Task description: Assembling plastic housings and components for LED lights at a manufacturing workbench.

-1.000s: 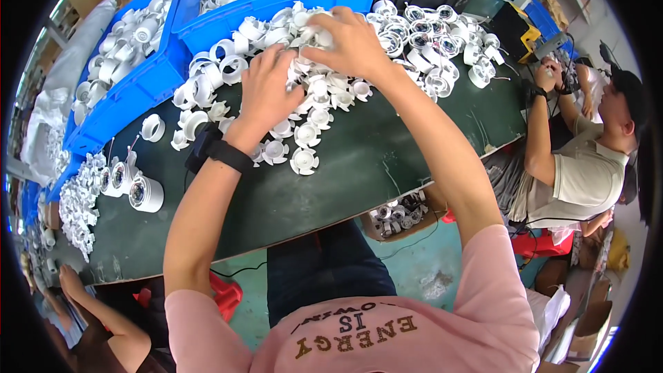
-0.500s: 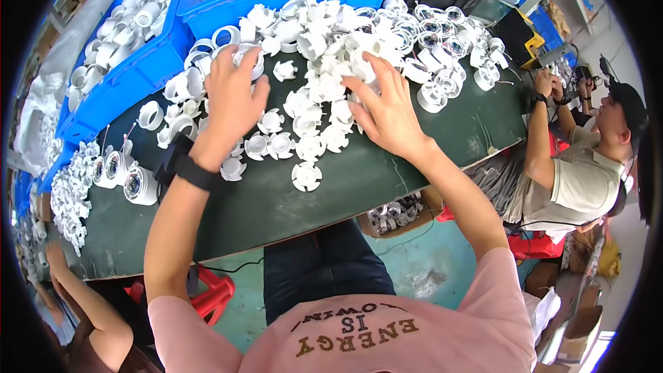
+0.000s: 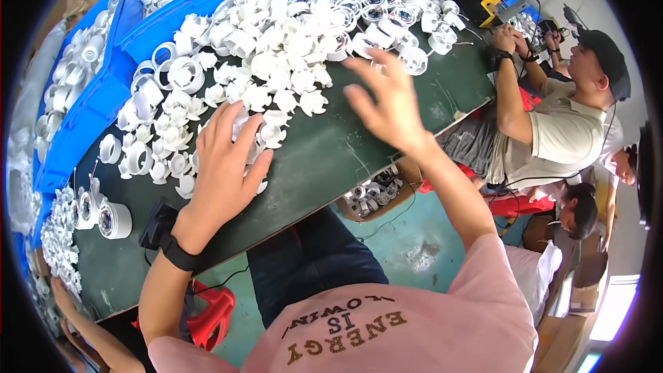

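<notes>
A broad heap of white plastic parts [image 3: 276,48], many with notched, petal-like rims, covers the far side of the dark green table [image 3: 311,159]. My left hand [image 3: 231,159] rests over the near edge of this heap, fingers apart, covering some of the parts. To the right, my right hand [image 3: 388,107] hovers slightly blurred over bare tabletop, its fingers spread and nothing in them. Just beyond it sit round white housings [image 3: 412,60] with clear or dark faces. Left of my left hand are white rings [image 3: 110,148] and a white cylindrical lamp-like unit [image 3: 114,220].
Blue bins [image 3: 83,124] of white parts line the far left side. Small white pieces [image 3: 61,235] are piled at the left end. A box of parts [image 3: 380,193] stands below the table. On the right sits a person in a cap [image 3: 552,117]; another person's arm [image 3: 90,331] reaches in lower left.
The view has shifted, so the table appears further left. My left hand has come nearer along the heap's edge, and my right hand has drawn off the heap to the right.
</notes>
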### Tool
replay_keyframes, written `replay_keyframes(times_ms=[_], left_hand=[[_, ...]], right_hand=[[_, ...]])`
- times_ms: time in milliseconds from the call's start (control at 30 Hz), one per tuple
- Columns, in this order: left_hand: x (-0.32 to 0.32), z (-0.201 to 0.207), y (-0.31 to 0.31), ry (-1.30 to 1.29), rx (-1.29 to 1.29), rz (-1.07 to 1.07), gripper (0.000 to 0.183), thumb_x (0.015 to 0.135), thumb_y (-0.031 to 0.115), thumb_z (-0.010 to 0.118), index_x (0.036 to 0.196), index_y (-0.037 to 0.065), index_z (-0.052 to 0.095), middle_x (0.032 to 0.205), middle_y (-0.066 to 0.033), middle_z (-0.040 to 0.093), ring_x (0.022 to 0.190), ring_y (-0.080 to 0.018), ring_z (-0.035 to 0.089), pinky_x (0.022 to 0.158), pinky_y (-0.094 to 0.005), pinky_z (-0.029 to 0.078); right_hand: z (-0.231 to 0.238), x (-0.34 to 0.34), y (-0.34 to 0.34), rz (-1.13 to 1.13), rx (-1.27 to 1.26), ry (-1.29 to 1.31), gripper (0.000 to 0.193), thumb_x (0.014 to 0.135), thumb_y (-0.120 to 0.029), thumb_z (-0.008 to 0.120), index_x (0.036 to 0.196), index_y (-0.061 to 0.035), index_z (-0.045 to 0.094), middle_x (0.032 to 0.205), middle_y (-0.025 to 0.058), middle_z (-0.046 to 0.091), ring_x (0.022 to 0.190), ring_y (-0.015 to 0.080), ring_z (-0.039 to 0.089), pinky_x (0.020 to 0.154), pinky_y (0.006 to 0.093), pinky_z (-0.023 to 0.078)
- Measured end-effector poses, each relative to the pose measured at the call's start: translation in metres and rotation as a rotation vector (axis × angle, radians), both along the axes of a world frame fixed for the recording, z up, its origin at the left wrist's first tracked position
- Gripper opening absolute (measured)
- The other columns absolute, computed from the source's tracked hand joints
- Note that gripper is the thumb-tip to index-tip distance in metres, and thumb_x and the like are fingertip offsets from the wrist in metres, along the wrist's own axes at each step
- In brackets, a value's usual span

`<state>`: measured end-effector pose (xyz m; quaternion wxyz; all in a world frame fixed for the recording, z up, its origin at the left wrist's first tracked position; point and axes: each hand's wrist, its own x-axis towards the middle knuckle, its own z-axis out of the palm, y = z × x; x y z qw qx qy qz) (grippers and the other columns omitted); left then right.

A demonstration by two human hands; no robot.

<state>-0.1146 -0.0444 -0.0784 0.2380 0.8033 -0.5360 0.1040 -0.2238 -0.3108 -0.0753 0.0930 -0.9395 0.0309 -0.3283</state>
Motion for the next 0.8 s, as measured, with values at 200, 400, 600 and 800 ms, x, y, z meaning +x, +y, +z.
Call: replay_keyframes(times_ms=[200, 400, 600, 800], left_hand=[[-0.006, 0.009, -0.052, 0.034, -0.127, -0.088, 0.042, 0.08, 0.015, 0.064, 0.117, 0.0, 0.054, 0.121, -0.0147, 0.051, 0.113, -0.0332, 0.046, 0.095, -0.0426, 0.035], [-0.005, -0.007, -0.094, -0.02, -0.008, -0.166, 0.034, 0.077, 0.012, 0.066, 0.11, 0.005, 0.06, 0.11, -0.0098, 0.055, 0.105, -0.0274, 0.049, 0.088, -0.0391, 0.035], [-0.004, -0.008, -0.097, 0.048, -0.074, -0.284, 0.033, 0.074, 0.002, 0.067, 0.105, 0.006, 0.059, 0.102, -0.0071, 0.057, 0.096, -0.0255, 0.053, 0.085, -0.0373, 0.036], [-0.001, -0.006, -0.1, 0.084, -0.079, -0.28, 0.032, 0.073, 0.002, 0.068, 0.103, 0.006, 0.058, 0.1, -0.007, 0.061, 0.093, -0.0262, 0.056, 0.085, -0.0384, 0.037]], right_hand=[[-0.009, -0.018, -0.05, -0.353, -0.058, 0.088, 0.041, 0.078, -0.028, 0.071, 0.111, -0.0055, 0.058, 0.101, 0.0143, 0.061, 0.095, 0.0334, 0.059, 0.08, 0.0424, 0.048], [-0.016, -0.006, -0.05, -0.303, 0.133, 0.166, 0.049, 0.076, -0.035, 0.072, 0.109, -0.005, 0.052, 0.101, 0.0164, 0.062, 0.092, 0.0351, 0.06, 0.08, 0.0424, 0.048], [-0.012, -0.025, -0.044, -0.262, 0.15, 0.192, 0.056, 0.074, -0.024, 0.067, 0.128, -0.0215, 0.051, 0.095, 0.0164, 0.057, 0.088, 0.0349, 0.06, 0.079, 0.0414, 0.048], [0.0, -0.036, -0.056, -0.101, 0.547, 0.128, 0.043, 0.085, -0.017, 0.058, 0.128, -0.0138, 0.056, 0.098, 0.0051, 0.058, 0.078, 0.0133, 0.057, 0.072, 0.0288, 0.048]])
